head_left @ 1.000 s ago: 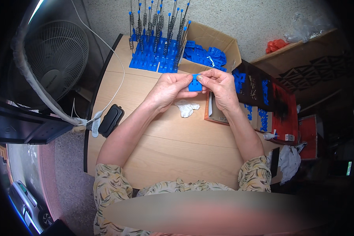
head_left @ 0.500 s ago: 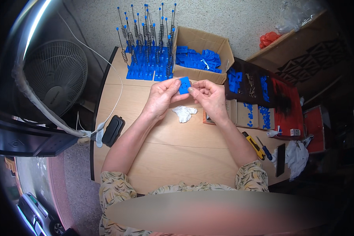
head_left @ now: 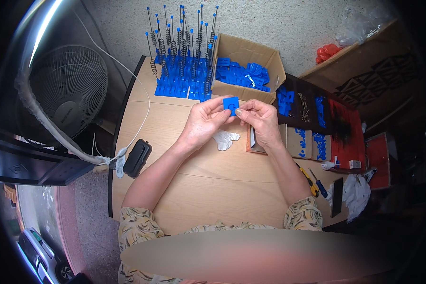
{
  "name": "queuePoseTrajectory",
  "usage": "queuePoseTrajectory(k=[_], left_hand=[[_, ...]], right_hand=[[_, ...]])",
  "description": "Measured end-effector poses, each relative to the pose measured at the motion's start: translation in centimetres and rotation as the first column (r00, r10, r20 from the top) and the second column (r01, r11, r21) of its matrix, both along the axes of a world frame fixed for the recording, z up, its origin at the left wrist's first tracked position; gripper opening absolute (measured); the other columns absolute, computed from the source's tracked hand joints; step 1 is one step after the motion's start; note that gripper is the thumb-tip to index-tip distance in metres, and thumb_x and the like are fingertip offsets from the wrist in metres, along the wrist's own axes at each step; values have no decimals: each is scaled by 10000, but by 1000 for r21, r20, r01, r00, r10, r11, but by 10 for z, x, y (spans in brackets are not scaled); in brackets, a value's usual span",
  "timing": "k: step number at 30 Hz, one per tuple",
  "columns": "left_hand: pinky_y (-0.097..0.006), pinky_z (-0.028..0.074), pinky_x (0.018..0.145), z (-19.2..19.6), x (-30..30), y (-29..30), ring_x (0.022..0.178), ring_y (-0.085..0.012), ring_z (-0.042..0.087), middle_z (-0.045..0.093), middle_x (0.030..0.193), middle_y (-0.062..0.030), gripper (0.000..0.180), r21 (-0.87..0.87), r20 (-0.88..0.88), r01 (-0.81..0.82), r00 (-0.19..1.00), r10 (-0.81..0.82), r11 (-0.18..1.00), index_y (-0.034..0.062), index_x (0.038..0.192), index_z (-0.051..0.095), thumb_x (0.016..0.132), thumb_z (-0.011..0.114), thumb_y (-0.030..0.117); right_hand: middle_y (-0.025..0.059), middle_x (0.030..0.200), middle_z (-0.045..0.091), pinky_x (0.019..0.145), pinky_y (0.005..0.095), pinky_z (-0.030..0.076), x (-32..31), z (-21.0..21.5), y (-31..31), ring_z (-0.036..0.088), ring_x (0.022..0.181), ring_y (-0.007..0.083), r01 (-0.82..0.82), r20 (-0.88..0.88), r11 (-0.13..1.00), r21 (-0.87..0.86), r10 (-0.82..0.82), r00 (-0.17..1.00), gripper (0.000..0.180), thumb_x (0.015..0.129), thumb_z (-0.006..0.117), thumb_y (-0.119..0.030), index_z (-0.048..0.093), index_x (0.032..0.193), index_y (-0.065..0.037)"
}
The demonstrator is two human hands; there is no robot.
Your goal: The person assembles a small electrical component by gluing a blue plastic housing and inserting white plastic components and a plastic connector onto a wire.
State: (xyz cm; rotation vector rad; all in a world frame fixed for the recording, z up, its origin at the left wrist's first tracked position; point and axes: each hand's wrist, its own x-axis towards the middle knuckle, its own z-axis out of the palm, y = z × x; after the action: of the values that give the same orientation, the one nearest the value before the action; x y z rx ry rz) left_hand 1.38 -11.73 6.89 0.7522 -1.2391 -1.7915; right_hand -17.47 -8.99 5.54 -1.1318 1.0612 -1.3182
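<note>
Fingers of the bare left hand (head_left: 199, 124) lay curled behind a small, square, flat blue plastic plate (head_left: 230, 102), the thumb closed against its front near the lower edge. The bare right hand (head_left: 265, 122) pinched the lower right corner, thumb and a finger almost together, its other fingers folded. Between them the plate was held up over the far half of the pale wood-grain worktop (head_left: 213, 189), just beyond a crumpled white cloth (head_left: 226, 140). Half a second earlier it had leaned aslant; now it stood almost square, a rounded mark low on the face turned toward the person. To me that meant it was being turned in the grip, though I could not tell whether anything was being fitted to it. Near the worktop's far edge stood blue plastic bases (head_left: 173, 88) bearing black coiled springs (head_left: 173, 48), and beside them an open brown cardboard box (head_left: 255, 96) of blue plastic pieces (head_left: 244, 74).
</note>
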Motion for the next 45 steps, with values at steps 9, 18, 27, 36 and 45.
queuePoseTrajectory(k=[9, 18, 27, 36, 45], left_hand=[[-238, 556, 893, 1, 2, -2, 1045, -134, 657, 650, 1213, -105, 440, -63, -4, 44, 999, -44, 997, -22, 1382, 485, 956, 592, 3], [-267, 557, 932, 5, 1, -2, 1154, -174, 618, 603, 1294, -132, 408, 98, -123, 68, 991, -56, 993, -11, 1408, 468, 1032, 500, 145], [-344, 512, 1018, -2, 8, -16, 1178, -225, 608, 589, 1301, -183, 553, 177, -298, 166, 948, -108, 970, -62, 1407, 423, 1070, 362, 372], [-347, 508, 1020, -4, 5, -15, 1187, -226, 596, 577, 1318, -175, 614, 115, -204, 149, 971, -123, 982, -64, 1396, 443, 1062, 348, 443], [-333, 504, 1023, -1, 5, -9, 1185, -235, 602, 582, 1317, -183, 594, 110, -193, 169, 970, -146, 979, -87, 1387, 442, 1062, 372, 405]], right_hand=[[83, 990, 693, 745, 206, 532, 5, 14, 3, 647, 864, 76, 38, -70, 992, -118, -47, 996, 219, 888, 702, -43, 670, 1079, 60], [51, 920, 691, 697, 214, 519, 0, 10, 0, 616, 774, 71, 81, -84, 989, -123, -91, 992, 204, 932, 657, -61, 675, 1099, 55], [69, 932, 713, 681, 212, 526, -6, 4, -5, 617, 753, 61, 91, -74, 985, -145, -102, 992, 234, 976, 606, -120, 682, 1126, 42], [42, 944, 697, 700, 187, 506, 2, 11, -1, 614, 780, 52, 78, -53, 991, -109, -84, 995, 240, 909, 694, -69, 674, 1121, 41], [55, 893, 695, 684, 198, 511, 1, 7, 0, 622, 752, 66, 115, -32, 987, -112, -119, 992, 185, 894, 690, -32, 675, 1058, 51]])
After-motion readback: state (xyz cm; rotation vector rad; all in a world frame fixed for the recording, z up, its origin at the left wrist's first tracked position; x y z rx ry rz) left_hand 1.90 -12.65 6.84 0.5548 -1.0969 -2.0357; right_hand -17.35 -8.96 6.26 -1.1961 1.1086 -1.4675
